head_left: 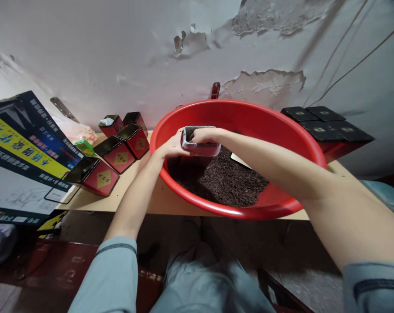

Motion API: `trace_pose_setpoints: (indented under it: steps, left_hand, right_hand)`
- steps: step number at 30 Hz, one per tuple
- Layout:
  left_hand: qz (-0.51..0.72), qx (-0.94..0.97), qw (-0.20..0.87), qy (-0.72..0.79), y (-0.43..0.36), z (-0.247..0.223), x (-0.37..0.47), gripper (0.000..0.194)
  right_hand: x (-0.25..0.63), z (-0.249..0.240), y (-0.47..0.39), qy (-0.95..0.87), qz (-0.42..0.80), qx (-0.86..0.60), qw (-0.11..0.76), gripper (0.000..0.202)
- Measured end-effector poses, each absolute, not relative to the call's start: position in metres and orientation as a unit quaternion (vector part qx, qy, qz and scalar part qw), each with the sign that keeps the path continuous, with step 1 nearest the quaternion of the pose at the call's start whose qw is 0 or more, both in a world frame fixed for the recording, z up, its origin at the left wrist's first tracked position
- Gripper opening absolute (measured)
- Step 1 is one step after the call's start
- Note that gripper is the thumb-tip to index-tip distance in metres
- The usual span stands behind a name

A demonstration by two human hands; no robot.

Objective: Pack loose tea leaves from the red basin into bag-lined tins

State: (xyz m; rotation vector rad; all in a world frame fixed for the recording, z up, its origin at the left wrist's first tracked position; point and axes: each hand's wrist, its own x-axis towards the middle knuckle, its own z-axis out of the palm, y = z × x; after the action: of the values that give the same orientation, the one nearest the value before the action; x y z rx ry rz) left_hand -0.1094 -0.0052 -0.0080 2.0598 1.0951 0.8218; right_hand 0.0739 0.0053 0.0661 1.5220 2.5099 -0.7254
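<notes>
Across the far side, a pale wall (pixel 118 52) with peeling patches. In front of it, a light wooden table (pixel 158 202), and on that, right of the middle, a wide red basin (pixel 242 213). At the left, a printed cardboard box (pixel 24 148), tilted, in dark blue, yellow and white. Inside the basin, mostly toward the near side and left, a spread of dark, shredded material (pixel 229 187).

Just beside the basin on the right, four black-topped red tins (pixel 324 130), grouped together. Left of the basin, five open red tins (pixel 118 158) in a cluster, with something white at the mouth of the far-left one.

Over the left part of the basin, above the dark material, an open container (pixel 205 150) with a translucent film around its rim. Around its left side, the left hand (pixel 177 145), partly closed and gripping. At its mouth, the right hand (pixel 205 135), fingers reaching in; fingertips hidden, so impossible to tell how far open or whether holding anything.

Against the dark material, partly behind the right forearm, a flat cream piece (pixel 241 161). Near the left tins, a small green item (pixel 85 147).
</notes>
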Motion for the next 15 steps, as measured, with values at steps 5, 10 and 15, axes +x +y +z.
trace_pose_setpoints:
  steps: [5,10,15]
  left_hand:
    - [0.312,0.786,0.330,0.420,-0.007,-0.006,-0.109,0.122]
    - [0.318,0.785,0.329,0.417,-0.005,-0.008,-0.111,0.121]
    - [0.317,0.793,0.326,0.405,-0.002,-0.011,-0.110,0.122]
  right_hand:
    - [0.066,0.060,0.013,0.824,-0.292,0.462,0.149,0.021]
    - [0.079,0.076,0.015,0.804,-0.378,0.447,0.107,0.035]
    - [0.130,0.092,0.000,0.838,-0.218,0.462,-0.194,0.045]
